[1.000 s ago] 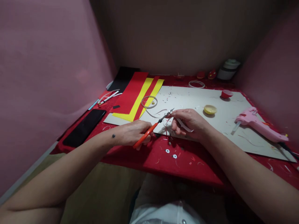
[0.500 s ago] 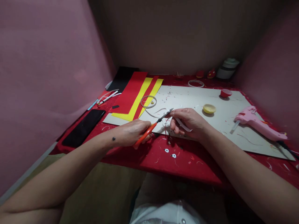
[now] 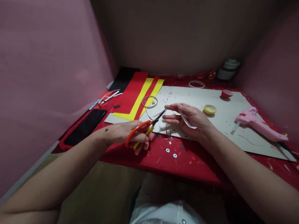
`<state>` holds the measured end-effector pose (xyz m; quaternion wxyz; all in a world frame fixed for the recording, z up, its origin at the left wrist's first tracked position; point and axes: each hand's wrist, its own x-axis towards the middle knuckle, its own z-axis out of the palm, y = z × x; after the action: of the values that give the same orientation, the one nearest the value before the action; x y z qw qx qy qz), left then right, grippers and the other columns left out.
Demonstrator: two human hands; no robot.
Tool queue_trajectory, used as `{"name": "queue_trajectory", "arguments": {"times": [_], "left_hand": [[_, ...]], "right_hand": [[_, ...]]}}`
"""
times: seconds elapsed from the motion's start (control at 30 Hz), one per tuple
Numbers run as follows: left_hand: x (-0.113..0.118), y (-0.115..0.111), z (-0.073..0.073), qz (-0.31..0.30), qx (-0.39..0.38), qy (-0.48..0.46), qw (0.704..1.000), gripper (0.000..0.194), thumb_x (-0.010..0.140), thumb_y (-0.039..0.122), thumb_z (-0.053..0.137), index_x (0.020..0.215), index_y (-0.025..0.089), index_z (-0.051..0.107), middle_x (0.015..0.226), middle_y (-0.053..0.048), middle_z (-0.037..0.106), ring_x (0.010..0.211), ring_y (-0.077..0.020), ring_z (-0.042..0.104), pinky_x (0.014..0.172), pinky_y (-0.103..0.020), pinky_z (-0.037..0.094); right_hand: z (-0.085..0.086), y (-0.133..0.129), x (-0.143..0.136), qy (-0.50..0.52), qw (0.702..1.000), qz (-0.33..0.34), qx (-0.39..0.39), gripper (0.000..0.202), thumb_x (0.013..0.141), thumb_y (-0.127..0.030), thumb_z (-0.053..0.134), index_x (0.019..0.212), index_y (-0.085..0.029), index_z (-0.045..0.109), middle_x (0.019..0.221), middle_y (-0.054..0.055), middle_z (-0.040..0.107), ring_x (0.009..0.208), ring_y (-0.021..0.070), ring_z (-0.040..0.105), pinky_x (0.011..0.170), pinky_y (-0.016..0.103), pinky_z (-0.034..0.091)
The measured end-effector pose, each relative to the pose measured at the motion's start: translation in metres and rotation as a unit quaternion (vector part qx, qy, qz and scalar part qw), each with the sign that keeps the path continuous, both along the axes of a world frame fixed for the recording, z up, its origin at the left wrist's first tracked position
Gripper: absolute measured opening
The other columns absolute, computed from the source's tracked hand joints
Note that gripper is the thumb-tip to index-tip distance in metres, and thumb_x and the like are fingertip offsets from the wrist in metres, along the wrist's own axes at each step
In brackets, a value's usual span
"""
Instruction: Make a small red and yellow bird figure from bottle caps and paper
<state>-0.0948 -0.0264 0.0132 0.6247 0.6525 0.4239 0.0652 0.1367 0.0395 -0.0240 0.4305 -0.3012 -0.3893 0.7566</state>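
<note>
My left hand [image 3: 134, 133] has its fingers through the orange and yellow handles of a pair of scissors [image 3: 150, 126]. The dark blades point up and to the right, their tips close to the index fingertip of my right hand [image 3: 187, 116]. A curved white paper strip [image 3: 188, 121] is held in my right hand, between thumb and palm; its other fingers reach out to the left. Whether anything tiny sits at the blade tips I cannot make out. Below the hands, two small white paper eyes [image 3: 171, 153] with black marks lie on the red cloth [image 3: 149, 160].
A white board [image 3: 182, 93] bears paper scraps, a yellow cup [image 3: 210, 109], a red cup [image 3: 226, 94] and a pink glue gun [image 3: 257, 123]. To the left are red corrugated sheets [image 3: 130, 93], yellow sheets [image 3: 133, 114], a phone [image 3: 86, 127] and a grey ring [image 3: 149, 102].
The scissors handles have spread and my left hand has opened around them. My right hand's fingers have stretched out to the left, and small scraps now show below the blades.
</note>
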Motion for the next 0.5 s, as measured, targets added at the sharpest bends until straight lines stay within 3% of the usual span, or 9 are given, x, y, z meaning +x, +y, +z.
{"name": "queue_trajectory", "arguments": {"times": [0.13, 0.37, 0.43, 0.5], "left_hand": [[0.006, -0.004, -0.002, 0.011, -0.032, -0.012, 0.999, 0.011, 0.083, 0.022, 0.056, 0.092, 0.016, 0.056, 0.079, -0.003, 0.069, 0.052, -0.0112, 0.063, 0.051, -0.02, 0.048], [0.006, -0.017, 0.002, 0.004, -0.082, 0.005, 0.997, 0.012, 0.081, 0.023, 0.057, 0.09, 0.016, 0.057, 0.081, -0.004, 0.07, 0.05, -0.0114, 0.062, 0.048, -0.022, 0.046], [0.005, -0.021, 0.009, 0.01, -0.053, 0.007, 0.999, 0.014, 0.083, 0.026, 0.058, 0.091, 0.016, 0.055, 0.085, -0.006, 0.07, 0.05, -0.0107, 0.061, 0.049, -0.022, 0.046], [0.008, -0.021, 0.017, 0.049, 0.042, 0.018, 0.998, 0.013, 0.083, 0.027, 0.059, 0.088, 0.016, 0.054, 0.081, -0.005, 0.068, 0.053, -0.0106, 0.06, 0.051, -0.022, 0.045]], "right_hand": [[0.0, 0.0, -0.001, 0.03, 0.999, 0.035, -0.013, 0.018, 0.089, -0.02, 0.051, 0.083, -0.018, 0.067, 0.104, 0.009, 0.072, 0.085, 0.0198, 0.072, 0.085, 0.036, 0.058], [-0.001, 0.003, 0.0, 0.01, 1.0, 0.016, -0.02, 0.022, 0.091, -0.017, 0.048, 0.082, -0.016, 0.068, 0.099, 0.011, 0.073, 0.09, 0.021, 0.072, 0.088, 0.036, 0.057], [-0.001, 0.003, 0.0, 0.013, 1.0, 0.016, -0.018, 0.022, 0.09, -0.017, 0.048, 0.081, -0.016, 0.069, 0.097, 0.011, 0.073, 0.088, 0.021, 0.072, 0.09, 0.038, 0.056], [-0.002, 0.003, -0.001, 0.02, 0.999, 0.026, -0.012, 0.021, 0.089, -0.018, 0.05, 0.081, -0.017, 0.069, 0.095, 0.01, 0.074, 0.086, 0.0208, 0.072, 0.093, 0.04, 0.054]]}}
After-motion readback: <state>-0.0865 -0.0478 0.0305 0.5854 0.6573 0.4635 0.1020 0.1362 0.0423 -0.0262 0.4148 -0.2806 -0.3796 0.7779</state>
